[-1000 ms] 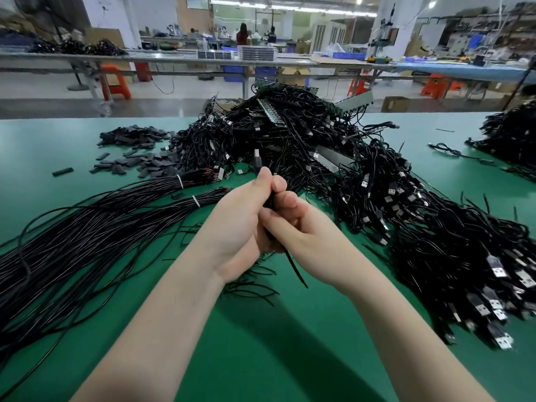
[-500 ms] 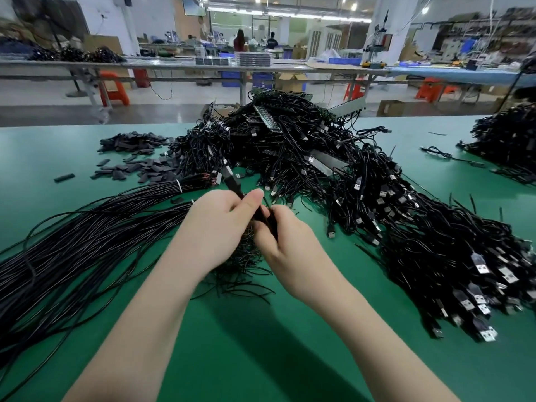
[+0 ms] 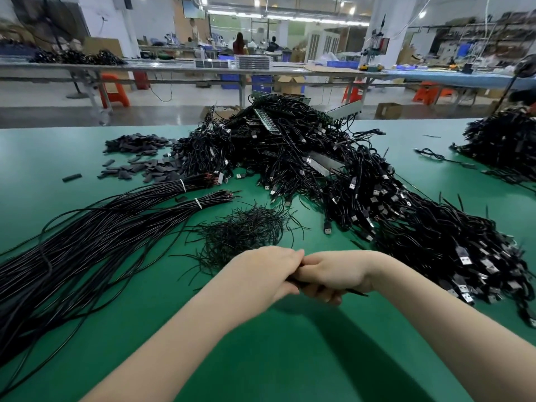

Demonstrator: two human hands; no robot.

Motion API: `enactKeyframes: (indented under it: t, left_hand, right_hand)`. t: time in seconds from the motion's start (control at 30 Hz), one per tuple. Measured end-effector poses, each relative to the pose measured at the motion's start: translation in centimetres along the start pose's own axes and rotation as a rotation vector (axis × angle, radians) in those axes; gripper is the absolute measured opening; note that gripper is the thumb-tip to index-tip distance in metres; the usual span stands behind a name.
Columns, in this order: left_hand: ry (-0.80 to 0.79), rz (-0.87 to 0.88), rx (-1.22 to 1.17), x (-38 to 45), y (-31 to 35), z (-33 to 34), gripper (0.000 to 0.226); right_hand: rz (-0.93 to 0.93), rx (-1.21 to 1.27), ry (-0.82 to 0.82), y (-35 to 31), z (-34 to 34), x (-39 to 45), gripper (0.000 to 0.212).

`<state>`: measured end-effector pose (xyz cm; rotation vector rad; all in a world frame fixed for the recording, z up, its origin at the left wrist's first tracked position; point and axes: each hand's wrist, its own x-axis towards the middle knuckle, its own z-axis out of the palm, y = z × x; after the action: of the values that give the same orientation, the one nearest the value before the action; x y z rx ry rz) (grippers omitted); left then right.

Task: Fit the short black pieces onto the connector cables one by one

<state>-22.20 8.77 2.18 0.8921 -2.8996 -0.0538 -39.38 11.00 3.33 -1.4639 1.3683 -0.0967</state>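
My left hand (image 3: 265, 272) and my right hand (image 3: 333, 275) meet knuckle to knuckle low over the green table (image 3: 290, 358). Both curl round one thin black cable (image 3: 355, 292), whose end pokes out to the right under my right hand; the rest is hidden in my fists. Short black pieces (image 3: 145, 165) lie scattered at the far left. A big heap of connector cables (image 3: 377, 204) with metal plugs fills the middle and right. Whether a black piece sits on the held cable, I cannot tell.
Tied bundles of long black cables (image 3: 101, 236) fan out at the left. A small tangle of thin black ties (image 3: 243, 230) lies just beyond my hands. Another cable heap (image 3: 504, 143) sits at the far right. Workbenches and orange stools stand behind the table.
Both hands have drawn back from the cable heap toward me and dropped lower, still gripping the cable. The tangle of ties they covered is uncovered.
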Motion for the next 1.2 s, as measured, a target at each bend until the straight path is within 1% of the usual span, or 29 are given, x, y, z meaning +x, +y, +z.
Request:
enactKeyframes:
  t: [0.07,0.17,0.27,0.33,0.4,0.47,0.53,0.6,0.63,0.67,0.7,0.73,0.77,0.8,0.83,0.87,0.9,0.93,1.0,1.1,1.2]
  left_hand:
    - [-0.068,-0.046,-0.04,0.4,0.4,-0.1,0.05]
    - [-0.163,-0.108,-0.007,0.9,0.2,0.2,0.053]
    - [-0.123,-0.137,0.006,0.9,0.0,0.9,0.041]
    - [-0.032,-0.155,-0.029,0.8,0.0,1.5,0.031]
    - [0.067,-0.202,-0.055,0.5,-0.2,2.2,0.028]
    - [0.211,-0.237,-0.077,0.1,-0.5,3.1,0.025]
    - [0.339,-0.272,-0.071,-0.4,-0.7,3.9,0.013]
    - [0.441,-0.35,-0.117,-0.6,-1.3,5.0,0.006]
    - [0.475,-0.394,-0.175,-0.7,-1.7,5.4,0.008]
    - [0.513,-0.44,-0.241,-0.8,-2.2,5.8,0.012]
    - [0.562,-0.488,-0.308,-0.8,-2.7,6.0,0.017]
    - [0.625,-0.531,-0.377,-0.8,-3.2,6.2,0.021]
    - [0.687,-0.571,-0.45,-0.7,-3.7,6.2,0.023]
    - [0.743,-0.61,-0.519,-0.6,-4.0,6.2,0.024]
    - [0.787,-0.644,-0.575,-0.4,-4.3,6.2,0.025]
    - [0.816,-0.667,-0.617,-0.3,-4.5,6.4,0.026]
    - [0.836,-0.681,-0.651,-0.2,-4.5,6.5,0.027]
    - [0.847,-0.686,-0.675,-0.2,-4.5,6.6,0.028]
    - [0.848,-0.676,-0.682,-0.2,-4.4,6.8,0.029]
    - [0.815,-0.656,-0.655,0.0,-4.3,6.7,0.033]
    - [0.798,-0.66,-0.642,0.1,-4.4,6.6,0.034]
  right_hand:
    - [0.024,-0.012,-0.044,0.4,0.0,-0.4,0.028]
    - [0.069,0.005,-0.04,0.7,-0.1,-0.3,0.026]
    - [0.076,0.002,-0.013,0.5,-0.6,0.0,0.03]
    - [0.052,0.066,-0.005,0.3,-1.1,0.3,0.03]
    - [0.016,0.155,-0.018,0.0,-1.5,0.5,0.03]
    - [-0.023,0.215,-0.02,-0.3,-1.9,1.0,0.031]
    - [-0.063,0.264,0.009,-0.7,-2.3,1.6,0.03]
    - [-0.099,0.347,0.037,-1.0,-2.7,2.3,0.027]
    - [-0.121,0.424,0.046,-1.0,-3.0,2.7,0.032]
    - [-0.138,0.529,0.076,-1.0,-3.4,3.1,0.04]
    - [-0.149,0.631,0.142,-1.0,-3.7,3.7,0.049]
    - [-0.162,0.672,0.253,-0.9,-3.9,4.3,0.053]
    - [-0.184,0.61,0.406,-0.7,-3.9,5.0,0.049]
    - [-0.202,0.429,0.573,-0.6,-3.6,5.8,0.041]
    - [-0.212,0.165,0.715,-0.4,-3.1,6.6,0.033]
    - [-0.228,-0.105,0.793,-0.2,-2.6,7.5,0.029]
    - [-0.239,-0.319,0.8,-0.1,-1.9,8.3,0.029]
    - [-0.22,-0.476,0.775,-0.1,-1.3,9.0,0.032]
    - [-0.157,-0.677,0.764,-0.3,-0.5,10.1,0.032]
    - [-0.144,-0.795,0.814,-0.8,-0.5,10.9,0.028]
    - [-0.137,-0.818,0.823,-1.3,-0.6,11.0,0.024]
